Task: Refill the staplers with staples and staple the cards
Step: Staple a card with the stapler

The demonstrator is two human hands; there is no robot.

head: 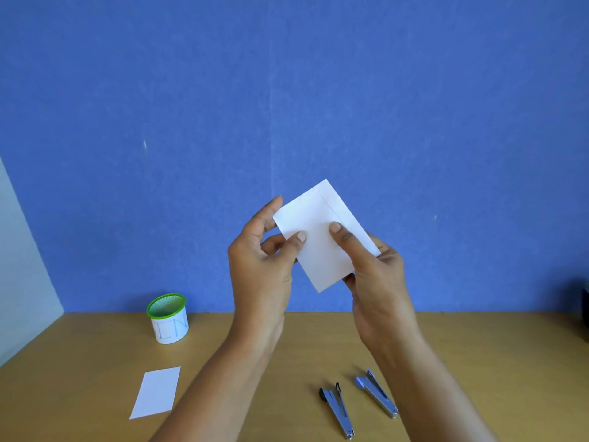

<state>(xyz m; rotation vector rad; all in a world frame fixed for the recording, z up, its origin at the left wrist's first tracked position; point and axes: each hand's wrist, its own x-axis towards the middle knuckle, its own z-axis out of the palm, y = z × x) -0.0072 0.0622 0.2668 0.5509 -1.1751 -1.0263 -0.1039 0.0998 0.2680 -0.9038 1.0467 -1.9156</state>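
Observation:
Both hands hold white cards (320, 247) up in front of the blue wall, one card slightly offset behind the other. My left hand (261, 260) pinches their left edge between thumb and fingers. My right hand (373, 275) pinches the right side, thumb pressed on the front card. Down on the wooden table (95, 362) lie two small staplers: a black-tipped stapler (338, 409) and a blue-tipped stapler (377, 393) to its right. Another white card (156, 392) lies flat on the table at the left.
A green-rimmed mesh cup (168, 317) wrapped in a white paper label stands at the back left near the wall. A blue wall (287, 90) closes the far side. A white panel (22, 266) bounds the left. A dark object (585, 314) shows at the right edge.

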